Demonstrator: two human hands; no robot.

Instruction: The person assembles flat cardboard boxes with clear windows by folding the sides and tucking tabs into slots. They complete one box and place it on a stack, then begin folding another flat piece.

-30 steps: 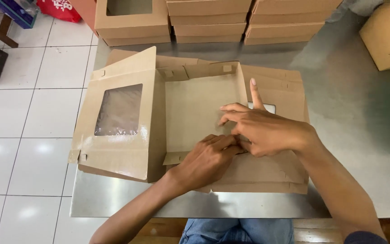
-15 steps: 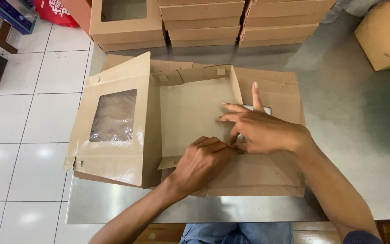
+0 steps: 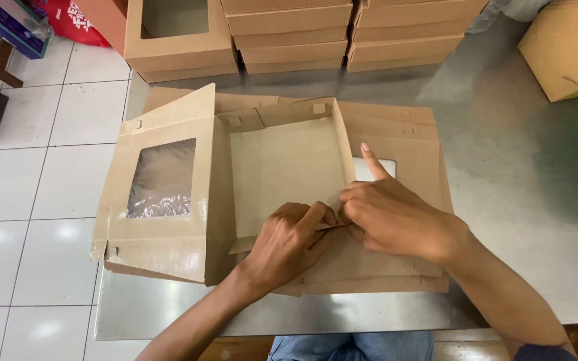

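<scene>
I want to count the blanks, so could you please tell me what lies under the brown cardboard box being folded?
Under the half-folded brown cardboard box lie flat brown cardboard blanks on the steel table; their number is hidden.

matt brown cardboard box (image 3: 282,167) with a glossy, crinkled clear plastic window (image 3: 162,177); brushed metal table (image 3: 523,200), dull sheen; glossy white floor tiles (image 3: 35,200); matt cardboard stacked boxes (image 3: 289,33) behind
</scene>
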